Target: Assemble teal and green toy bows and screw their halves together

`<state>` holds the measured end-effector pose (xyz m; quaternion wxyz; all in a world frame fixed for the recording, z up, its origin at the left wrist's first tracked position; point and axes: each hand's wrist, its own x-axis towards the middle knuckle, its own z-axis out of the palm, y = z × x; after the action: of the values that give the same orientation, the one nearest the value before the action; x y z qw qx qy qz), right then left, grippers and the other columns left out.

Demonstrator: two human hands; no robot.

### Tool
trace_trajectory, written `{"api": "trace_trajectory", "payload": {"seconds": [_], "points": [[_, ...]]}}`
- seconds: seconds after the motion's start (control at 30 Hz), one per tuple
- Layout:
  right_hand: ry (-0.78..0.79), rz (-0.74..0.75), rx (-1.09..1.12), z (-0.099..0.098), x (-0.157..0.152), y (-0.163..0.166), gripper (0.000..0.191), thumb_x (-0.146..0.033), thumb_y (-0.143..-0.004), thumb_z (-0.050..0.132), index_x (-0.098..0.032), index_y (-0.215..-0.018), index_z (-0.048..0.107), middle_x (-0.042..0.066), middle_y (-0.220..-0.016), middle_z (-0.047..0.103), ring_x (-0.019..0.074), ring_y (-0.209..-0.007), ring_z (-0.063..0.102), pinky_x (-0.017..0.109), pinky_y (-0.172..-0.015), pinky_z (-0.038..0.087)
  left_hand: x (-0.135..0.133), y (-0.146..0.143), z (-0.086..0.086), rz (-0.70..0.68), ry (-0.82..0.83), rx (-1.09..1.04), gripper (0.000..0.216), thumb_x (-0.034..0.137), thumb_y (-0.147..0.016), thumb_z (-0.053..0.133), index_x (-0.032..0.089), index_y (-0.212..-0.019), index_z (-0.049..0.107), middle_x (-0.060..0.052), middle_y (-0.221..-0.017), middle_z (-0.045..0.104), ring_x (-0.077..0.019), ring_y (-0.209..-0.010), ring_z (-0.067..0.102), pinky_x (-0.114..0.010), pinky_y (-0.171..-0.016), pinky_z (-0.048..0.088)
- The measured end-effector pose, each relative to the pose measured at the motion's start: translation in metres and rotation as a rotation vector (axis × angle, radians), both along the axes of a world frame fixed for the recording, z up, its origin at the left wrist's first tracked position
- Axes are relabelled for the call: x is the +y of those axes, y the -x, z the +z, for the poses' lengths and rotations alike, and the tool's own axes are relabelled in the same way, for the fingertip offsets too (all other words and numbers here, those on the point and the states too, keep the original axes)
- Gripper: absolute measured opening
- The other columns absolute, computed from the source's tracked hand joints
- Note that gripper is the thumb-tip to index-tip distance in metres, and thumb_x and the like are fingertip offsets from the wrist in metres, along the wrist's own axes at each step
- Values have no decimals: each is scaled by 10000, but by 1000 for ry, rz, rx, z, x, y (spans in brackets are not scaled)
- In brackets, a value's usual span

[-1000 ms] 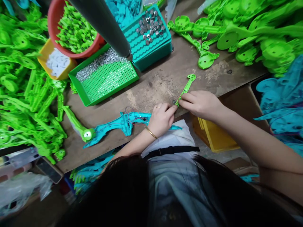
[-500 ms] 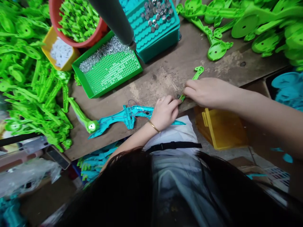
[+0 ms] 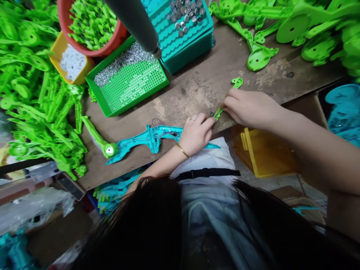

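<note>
A slim bright-green plastic part (image 3: pixel 218 113) lies at the bench's front edge, its hooked far end showing beyond my right hand (image 3: pixel 249 107). My left hand (image 3: pixel 196 132) presses its fingertips on the near end of that part. The right fingers are pinched together over its middle; whether they hold anything small besides is hidden. Under and beside my left wrist rests a blue plastic shell (image 3: pixel 135 141) with thin red and dark wires on it. A green and grey arm-shaped piece (image 3: pixel 108 149) touches the shell's left end.
A green perforated tray (image 3: pixel 126 93) holds small metal pieces, near a yellow tub (image 3: pixel 56 62), a red bowl (image 3: pixel 63 22) and a teal tray (image 3: pixel 182 56) of round metal pieces. A dark cylindrical tool (image 3: pixel 137 22) hangs overhead. Green parts (image 3: pixel 39 105) pile left and right.
My right hand has shifted slightly right and lifted its fingers a little, so more of the green part's near end shows. My left hand has stayed in place.
</note>
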<state>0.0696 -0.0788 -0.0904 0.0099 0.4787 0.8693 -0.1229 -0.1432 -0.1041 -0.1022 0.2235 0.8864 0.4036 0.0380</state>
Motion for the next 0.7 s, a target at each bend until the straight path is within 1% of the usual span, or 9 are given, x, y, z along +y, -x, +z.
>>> {"api": "trace_trajectory", "payload": {"seconds": [0.1,0.17,0.23,0.33,0.47,0.57,0.63,0.7], "points": [[-17,-77,98,-5,-2,-4,325,-315,-936,411,-160,-1108,639,110,-979,615,192,-708,527,314,-564,234,0,-1,1,0,11,15,328,218,-959,375,219,-1187,610,-72,-1078,600,-224,-987,525,-345,-861,384],[-14,-87,165,-8,-1,-7,326,-327,-933,431,-198,-1148,639,89,-988,619,192,-742,545,307,-576,260,0,-1,2,0,12,20,331,220,-962,368,220,-1189,609,-73,-1087,599,-225,-992,525,-347,-863,383],[-2,-66,212,-11,0,-10,311,-340,-938,431,-227,-1100,671,72,-982,622,187,-771,559,302,-591,289,-1,-1,2,-1,3,21,330,221,-961,369,219,-1187,610,-71,-1080,601,-226,-988,525,-346,-861,383],[0,-37,251,-14,1,-14,298,-347,-937,437,-235,-1013,704,60,-993,630,178,-805,571,294,-612,320,-1,-2,3,-3,-4,30,329,221,-960,373,221,-1192,607,-67,-1070,604,-226,-981,525,-344,-859,382],[-74,-13,234,-18,-3,-17,319,-346,-955,414,-230,-1030,702,65,-1007,648,182,-864,577,293,-657,361,-1,-2,4,-10,4,64,341,212,-964,350,214,-1205,592,-72,-1100,600,-227,-994,521,-348,-856,377],[-159,5,178,-18,-7,-17,346,-336,-967,393,-199,-1012,707,85,-984,665,193,-893,572,292,-691,386,0,-4,5,-13,-7,91,392,204,-962,342,209,-1306,530,-77,-1106,593,-230,-997,516,-351,-845,374],[-205,23,133,-18,-9,-17,363,-324,-969,385,-172,-997,714,96,-964,676,197,-865,567,295,-684,388,1,-7,6,-22,-16,124,450,201,-948,365,210,-1388,460,-82,-1104,586,-237,-991,518,-356,-825,373],[-228,27,93,-18,-13,-17,372,-315,-969,379,-164,-1024,714,100,-960,684,200,-827,559,306,-669,379,2,-11,7,-36,-19,162,492,200,-929,397,209,-1420,427,-91,-1105,580,-247,-985,522,-360,-802,370]]}}
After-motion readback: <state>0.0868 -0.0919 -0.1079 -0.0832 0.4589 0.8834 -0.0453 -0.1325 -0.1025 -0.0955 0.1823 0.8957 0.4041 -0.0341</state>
